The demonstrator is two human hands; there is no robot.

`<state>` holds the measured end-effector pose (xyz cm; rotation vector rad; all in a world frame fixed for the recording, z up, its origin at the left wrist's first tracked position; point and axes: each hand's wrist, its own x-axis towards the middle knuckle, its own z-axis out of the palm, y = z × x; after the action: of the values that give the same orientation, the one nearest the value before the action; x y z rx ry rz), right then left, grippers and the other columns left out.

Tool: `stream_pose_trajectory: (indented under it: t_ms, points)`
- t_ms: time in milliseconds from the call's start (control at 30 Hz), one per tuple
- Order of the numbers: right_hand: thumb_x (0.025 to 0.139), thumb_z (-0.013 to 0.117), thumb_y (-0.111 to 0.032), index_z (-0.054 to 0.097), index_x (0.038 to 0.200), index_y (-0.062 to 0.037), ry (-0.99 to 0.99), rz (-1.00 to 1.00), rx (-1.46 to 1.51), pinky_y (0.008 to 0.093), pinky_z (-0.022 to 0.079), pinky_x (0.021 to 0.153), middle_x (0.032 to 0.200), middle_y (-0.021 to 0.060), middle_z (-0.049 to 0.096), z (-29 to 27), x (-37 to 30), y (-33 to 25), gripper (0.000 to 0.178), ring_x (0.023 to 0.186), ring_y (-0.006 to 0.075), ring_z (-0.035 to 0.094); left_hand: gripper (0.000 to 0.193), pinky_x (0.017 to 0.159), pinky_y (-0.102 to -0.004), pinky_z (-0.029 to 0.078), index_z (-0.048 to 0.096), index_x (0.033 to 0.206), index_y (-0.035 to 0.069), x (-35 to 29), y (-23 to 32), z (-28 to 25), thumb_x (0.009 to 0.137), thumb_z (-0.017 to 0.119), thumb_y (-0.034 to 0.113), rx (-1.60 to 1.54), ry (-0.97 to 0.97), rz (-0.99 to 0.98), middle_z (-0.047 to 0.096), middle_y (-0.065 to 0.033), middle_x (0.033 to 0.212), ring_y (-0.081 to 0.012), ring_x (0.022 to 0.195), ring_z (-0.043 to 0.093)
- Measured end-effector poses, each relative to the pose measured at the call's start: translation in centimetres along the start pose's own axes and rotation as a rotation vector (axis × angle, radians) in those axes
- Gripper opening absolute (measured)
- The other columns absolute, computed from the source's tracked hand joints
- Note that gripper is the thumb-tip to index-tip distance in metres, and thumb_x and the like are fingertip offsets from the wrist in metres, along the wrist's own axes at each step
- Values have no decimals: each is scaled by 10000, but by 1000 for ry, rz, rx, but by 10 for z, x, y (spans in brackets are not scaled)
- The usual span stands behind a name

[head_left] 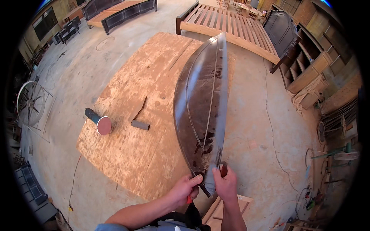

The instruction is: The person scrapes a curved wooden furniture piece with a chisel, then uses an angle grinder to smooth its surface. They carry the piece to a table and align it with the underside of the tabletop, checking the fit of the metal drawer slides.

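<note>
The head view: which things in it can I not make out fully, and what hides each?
All in the head view:
Red object: mostly covered by the left hand; its kind cannot be told.
Reddish-brown object: partly covered by the right hand.
Dark curved panel: its underside faces away from the camera.
Dark bed frame: cut off by the upper edge.

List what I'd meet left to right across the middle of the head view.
Spoked wheel → green-bodied sander → small grey block → dark curved panel → thin floor cable → smaller wheel near the right edge.
</note>
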<state>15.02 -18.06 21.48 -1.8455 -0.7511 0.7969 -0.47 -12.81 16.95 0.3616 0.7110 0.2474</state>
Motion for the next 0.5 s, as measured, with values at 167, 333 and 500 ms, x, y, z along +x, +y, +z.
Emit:
stream_pose_trajectory:
  t_ms: [167, 333, 500]
  points:
    - [868, 708, -115, 587, 817, 12, 0, -212, -190, 330, 428, 556, 688, 110, 539, -5, 10, -48, 183, 587, 201, 505, 345, 423, -275, 337, 596, 967, 99, -17, 23, 23, 952, 610, 443, -125, -75, -48, 475, -32, 520, -134, 429, 431]
    - [834, 723, -82, 580, 789, 15, -19, -351, -207, 330, 403, 545, 696, 97, 500, -3, 23, -99, 178, 591, 206, 486, 370, 443, -291, 336, 605, 957, 115, -24, 40, 37, 980, 534, 477, -333, -213, -74, 461, -46, 516, -147, 440, 415]
    - [808, 708, -40, 554, 792, 37, -76, -504, -178, 335, 349, 543, 663, 77, 425, 2, 30, -135, 173, 591, 180, 413, 328, 437, -284, 338, 615, 1034, 122, -29, 56, 55, 1007, 495, 426, -563, -278, -71, 474, -51, 530, -143, 455, 418]
